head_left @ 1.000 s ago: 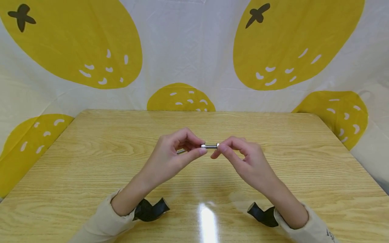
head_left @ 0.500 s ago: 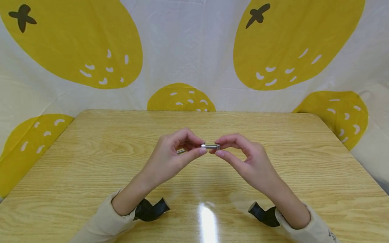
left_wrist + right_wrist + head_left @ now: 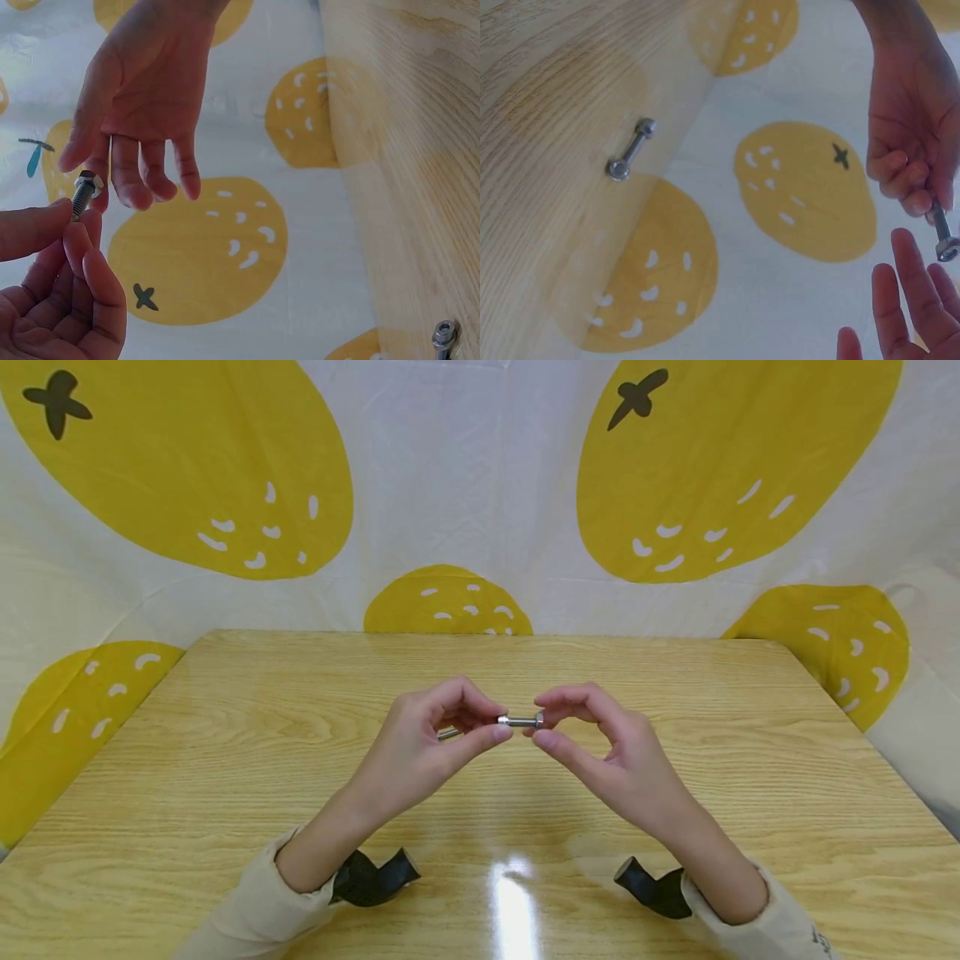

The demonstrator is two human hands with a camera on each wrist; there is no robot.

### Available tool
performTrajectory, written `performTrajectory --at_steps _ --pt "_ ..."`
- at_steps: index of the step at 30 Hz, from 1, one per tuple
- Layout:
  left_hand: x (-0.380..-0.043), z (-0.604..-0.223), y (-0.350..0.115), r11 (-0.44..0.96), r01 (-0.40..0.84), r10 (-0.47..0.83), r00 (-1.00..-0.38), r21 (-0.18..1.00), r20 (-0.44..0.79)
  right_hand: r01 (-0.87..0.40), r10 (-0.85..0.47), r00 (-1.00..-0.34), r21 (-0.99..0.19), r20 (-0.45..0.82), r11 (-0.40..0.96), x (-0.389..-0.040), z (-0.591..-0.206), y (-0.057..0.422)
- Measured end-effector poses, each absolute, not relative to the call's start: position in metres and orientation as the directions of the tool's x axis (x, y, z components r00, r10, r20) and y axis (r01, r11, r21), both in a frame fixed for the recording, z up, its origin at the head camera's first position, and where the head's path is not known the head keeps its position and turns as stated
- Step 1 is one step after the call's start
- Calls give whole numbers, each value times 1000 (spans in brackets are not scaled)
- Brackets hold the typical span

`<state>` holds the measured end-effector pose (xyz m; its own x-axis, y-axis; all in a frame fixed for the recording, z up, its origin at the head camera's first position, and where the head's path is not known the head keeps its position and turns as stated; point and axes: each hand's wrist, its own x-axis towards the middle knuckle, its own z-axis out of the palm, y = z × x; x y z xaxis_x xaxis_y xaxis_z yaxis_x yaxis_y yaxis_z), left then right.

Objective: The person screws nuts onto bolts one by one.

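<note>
My left hand (image 3: 427, 743) pinches a silver bolt (image 3: 521, 722) by its head, between thumb and fingertips, above the table. The bolt lies level, its threaded shank pointing right. A hex nut (image 3: 539, 720) sits at the shank's right end; the left wrist view shows this nut (image 3: 90, 181) too. My right hand (image 3: 607, 747) is around the nut end, thumb and index finger spread apart with a gap between them. In the right wrist view, the right hand's fingers (image 3: 919, 300) are fairly straight beside the nut (image 3: 948, 249).
A second bolt (image 3: 632, 150) with a nut on it lies on the wooden table (image 3: 300, 693), partly hidden behind my left hand in the head view. A white cloth (image 3: 465, 485) with yellow fruit prints hangs behind the table. Black wrist mounts (image 3: 375, 877) stick out below both sleeves.
The right thumb and index finger, earlier together at the nut, have spread apart, and the nut shows more fully. The left hand and bolt have stayed nearly still.
</note>
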<state>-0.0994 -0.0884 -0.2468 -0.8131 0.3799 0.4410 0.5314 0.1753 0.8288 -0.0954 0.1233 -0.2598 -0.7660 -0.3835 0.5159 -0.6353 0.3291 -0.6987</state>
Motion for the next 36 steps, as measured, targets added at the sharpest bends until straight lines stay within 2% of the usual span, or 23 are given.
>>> performTrajectory --at_steps 8,17,23,25,31,36 --pt "-98 -246 -88 164 529 382 -812 833 441 -708 -403 -699 -651 591 275 -96 -260 122" --pt "-97 -245 -88 163 528 384 -812 834 439 -683 -414 -724 -656 551 320 -96 -261 122" --pt "-97 -246 -88 166 535 385 -809 828 445 -621 -382 -780 -685 495 381 -95 -261 124" --pt "-97 -247 -88 168 540 387 -806 825 448 -636 -389 -768 -679 509 367 -95 -260 124" --pt "-97 -246 -89 176 537 394 -806 825 441 -738 -416 -671 -608 614 293 -95 -259 123" --pt "-97 -246 -88 184 536 402 -806 824 434 -729 -406 -682 -609 609 311 -94 -260 123"
